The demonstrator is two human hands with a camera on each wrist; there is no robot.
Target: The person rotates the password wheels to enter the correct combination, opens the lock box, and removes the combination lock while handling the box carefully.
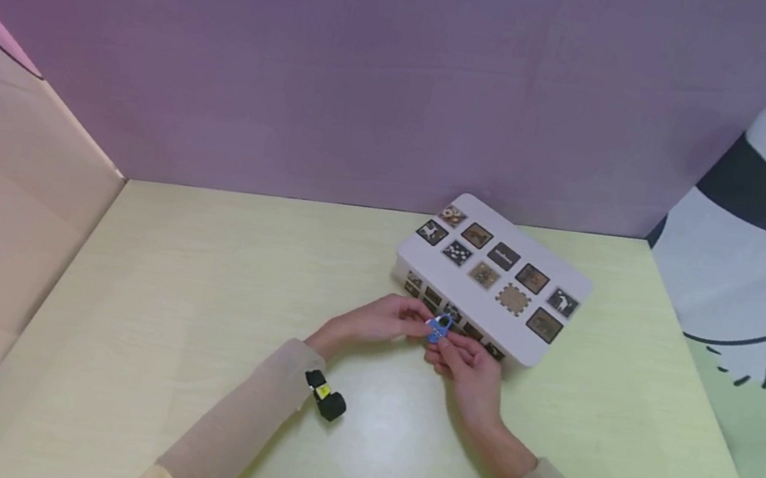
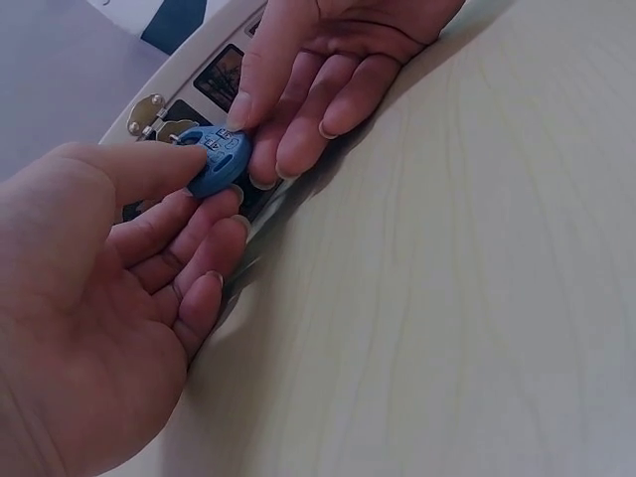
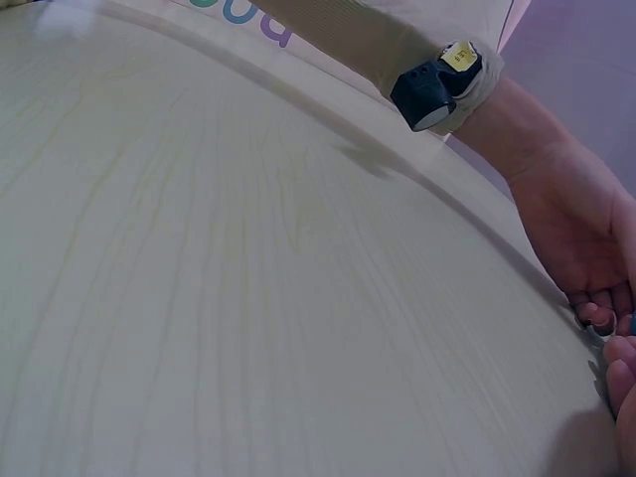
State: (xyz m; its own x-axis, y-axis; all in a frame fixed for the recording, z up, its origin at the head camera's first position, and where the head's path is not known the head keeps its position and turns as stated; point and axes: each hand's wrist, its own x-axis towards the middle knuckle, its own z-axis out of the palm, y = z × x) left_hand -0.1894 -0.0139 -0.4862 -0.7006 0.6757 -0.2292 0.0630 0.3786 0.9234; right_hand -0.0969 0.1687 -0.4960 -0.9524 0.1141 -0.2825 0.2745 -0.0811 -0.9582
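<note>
A small blue combination padlock (image 1: 439, 329) with number dials sits at the front side of a white box (image 1: 528, 348), whose lid and sides carry small square pictures. My left hand (image 1: 377, 320) pinches the padlock from the left, its thumb on the body in the left wrist view. From the other side my right hand (image 1: 478, 383) pinches it between thumb and fingers. Close behind the padlock (image 2: 221, 164) shows a brass-coloured latch (image 2: 149, 112) on the box. In the right wrist view the padlock is mostly hidden at the right edge.
The box stands on a pale wood-grain table (image 1: 193, 283), towards the back right, near a purple wall cloth (image 1: 304, 74). Printed side panels (image 1: 764, 277) border the table. Both sleeves wear black wrist devices (image 1: 326, 397).
</note>
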